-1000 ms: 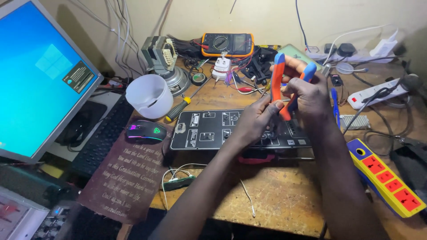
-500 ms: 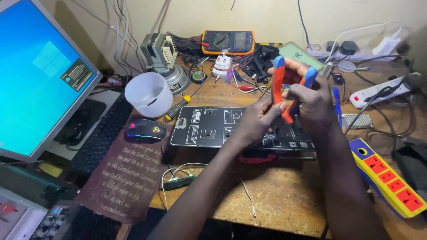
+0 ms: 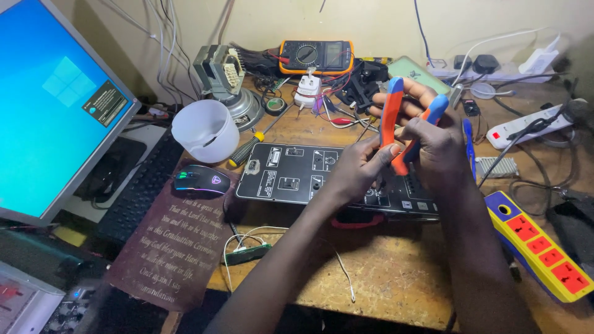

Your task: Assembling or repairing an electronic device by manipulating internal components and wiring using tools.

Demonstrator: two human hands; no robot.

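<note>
- A person's two bare hands met above the middle of a cluttered wooden surface [image 3: 396, 291], seen from a head camera looking down.
- The right hand [image 3: 436, 145] gripped a pair of pliers with orange and blue handles [image 3: 391, 117], its fingers wrapped around the handles, which pointed up and away towards the far side.
- The left hand [image 3: 356, 167] came in from the left, its fingers pressed together in a pinch at the lower end of the pliers; what they pinched was too small to tell.
- The pliers were held in the air over the right part of a black control panel [image 3: 297, 173] lying flat on the surface.
- Left of the panel sat a dark computer mouse with coloured lights [image 3: 201, 180], resting on a brown mat with pale lettering [image 3: 167, 247].
- Beyond the mouse stood a white plastic cup [image 3: 204, 130], with a yellow-handled screwdriver [image 3: 247, 149] just right of it.
- At the far edge lay an orange and black multimeter [image 3: 315, 57] among tangled wires.
- A lit blue monitor [image 3: 49, 111] filled the left side, with a black keyboard [image 3: 139, 188] below it.
- On the near right lay a blue and yellow power strip with orange sockets [image 3: 538, 244]; a white power strip [image 3: 526, 127] lay farther back.
</note>
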